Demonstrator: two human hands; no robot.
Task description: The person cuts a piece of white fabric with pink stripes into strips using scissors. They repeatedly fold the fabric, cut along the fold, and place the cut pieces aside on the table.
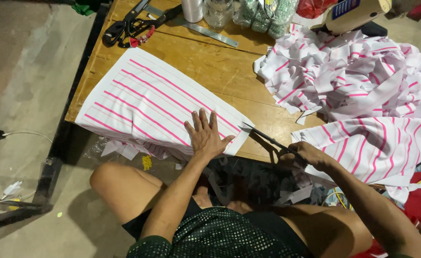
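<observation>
A stack of white fabric pieces with pink stripes (148, 98) lies flat on the wooden table (229, 71), its near edge hanging over the table's front. My left hand (204, 135) presses flat on the stack's near right corner, fingers spread. My right hand (306, 155) grips the handles of dark scissors (263, 136), whose open blades point left and up and meet the stack's right edge at the corner.
A big heap of pink-striped offcuts (354, 71) covers the table's right side, with more striped fabric (373, 148) draped over the front. Black shears (129, 26), a metal ruler (205, 29), a glass jar (217, 12) and thread cones (268, 16) stand at the back. My bare knees sit below the table.
</observation>
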